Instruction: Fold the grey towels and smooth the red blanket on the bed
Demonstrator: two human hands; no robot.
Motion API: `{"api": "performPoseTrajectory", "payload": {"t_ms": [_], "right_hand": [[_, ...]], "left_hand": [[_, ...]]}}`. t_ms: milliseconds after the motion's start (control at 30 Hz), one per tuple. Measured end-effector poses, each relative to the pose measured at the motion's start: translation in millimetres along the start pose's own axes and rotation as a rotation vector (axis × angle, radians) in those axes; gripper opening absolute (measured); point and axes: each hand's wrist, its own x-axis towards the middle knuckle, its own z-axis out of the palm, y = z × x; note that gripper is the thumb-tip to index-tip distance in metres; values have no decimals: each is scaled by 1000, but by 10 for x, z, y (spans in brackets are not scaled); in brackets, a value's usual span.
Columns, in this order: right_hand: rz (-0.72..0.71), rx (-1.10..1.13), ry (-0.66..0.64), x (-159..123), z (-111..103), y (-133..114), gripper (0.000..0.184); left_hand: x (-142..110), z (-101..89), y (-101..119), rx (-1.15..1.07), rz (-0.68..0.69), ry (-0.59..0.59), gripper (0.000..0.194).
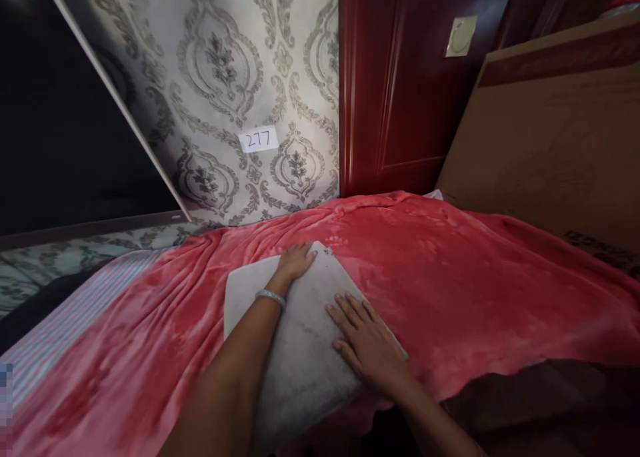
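A folded grey cloth (305, 330), plush-looking and roughly rectangular, lies on a red blanket (450, 277). Near the cloth's far edge rests my left hand (296, 261), palm down with its fingers stretched out; a pale bracelet circles that wrist. My right hand (367, 344) lies flat on the cloth's right side, fingers spread. A small dark mark shows at the cloth's far corner. Part of the cloth's left and near side is hidden under my left forearm.
Striped fabric (95, 297) shows left of the blanket. A dark screen (75, 124) stands at the left. Patterned wallpaper with a paper label "277" (259, 138) is behind, beside a dark red door panel (390, 77). A large cardboard box (550, 130) leans at the right.
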Motion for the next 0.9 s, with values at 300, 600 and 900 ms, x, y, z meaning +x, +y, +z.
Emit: {"api": "performPoseTrajectory", "payload": {"t_ms": [300,600,900], "right_hand": [[-25,-38,56,3,49,31,56],[-54,-51,69,7,64,104,54],[-323,81,-89,223,-23,-816,55]], "left_hand": [[-179,-90,135,37,-66,178,47],[-973,-193,-206,13,90,-19,54],[-1422,-241,-682,67,81,-46,59]]}}
